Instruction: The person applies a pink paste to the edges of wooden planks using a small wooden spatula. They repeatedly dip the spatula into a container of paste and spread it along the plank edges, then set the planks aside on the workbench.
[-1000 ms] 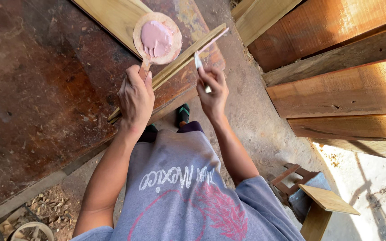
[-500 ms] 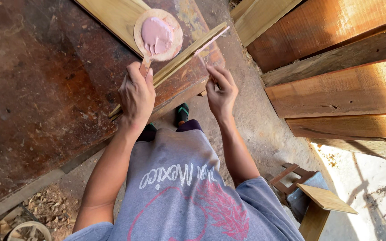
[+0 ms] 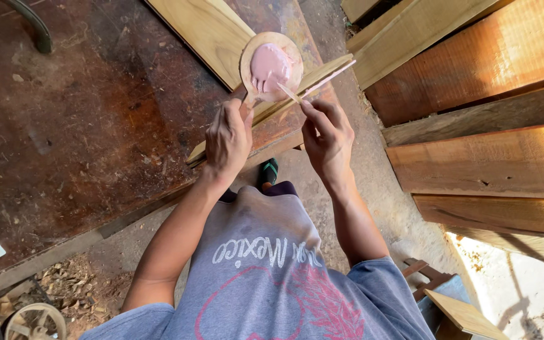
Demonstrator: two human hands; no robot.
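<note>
Left hand (image 3: 229,140) gripping the handle of a round wooden paddle (image 3: 271,68) of pink paste over the tabletop (image 3: 83,138) edge, right hand (image 3: 327,135) pinching a thin spatula (image 3: 289,92) dipped in it, stacked planks (image 3: 473,113) close at right

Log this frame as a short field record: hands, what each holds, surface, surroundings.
left hand: grips the handle of a round wooden paddle
paddle load: pink paste on its face
right hand: holds a thin spatula, tip at the paste
under the paddle: narrow wood strip lying on the dark worn workbench
on the bench: pale plank
right side: stacked reddish boards
</note>
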